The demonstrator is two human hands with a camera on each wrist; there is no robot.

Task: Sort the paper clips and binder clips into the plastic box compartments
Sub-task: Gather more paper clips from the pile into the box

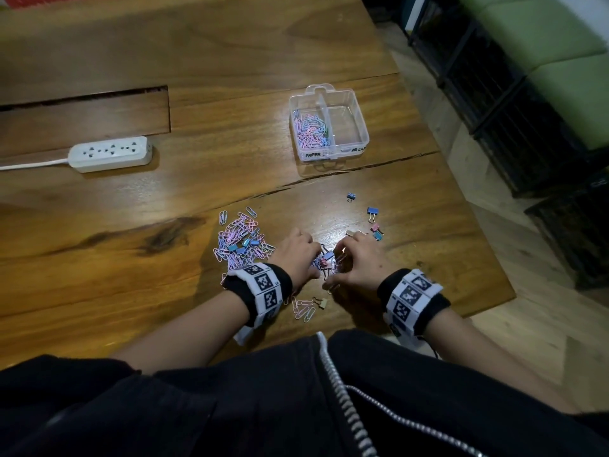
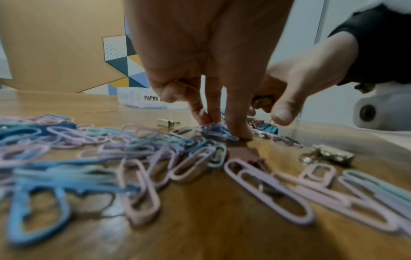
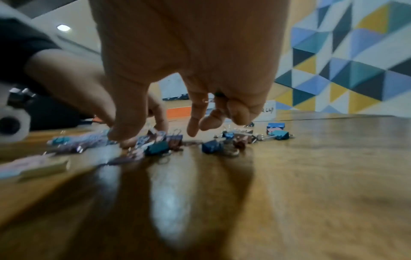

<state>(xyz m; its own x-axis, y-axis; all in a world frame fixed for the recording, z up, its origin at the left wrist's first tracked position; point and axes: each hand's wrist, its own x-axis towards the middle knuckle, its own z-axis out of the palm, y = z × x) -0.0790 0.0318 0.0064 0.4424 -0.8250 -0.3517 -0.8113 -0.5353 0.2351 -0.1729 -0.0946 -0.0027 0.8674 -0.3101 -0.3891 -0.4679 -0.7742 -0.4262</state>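
Both hands' fingers (image 1: 304,240) curl down into mixed clips (image 1: 326,260), grasp unclear; power strip (image 1: 110,154) lies well left

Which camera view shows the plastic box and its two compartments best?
The head view: the whole plastic box shows from above, paper clips in its left compartment, the right one looking empty. The left wrist view shows only part of its labelled wall behind the left hand; the right wrist view, a label scrap.

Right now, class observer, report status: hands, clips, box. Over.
Left hand pinching paper clips; right hand among binder clips, grip unclear. Plastic box: left compartment part-filled, right looks empty. Nothing blocking.
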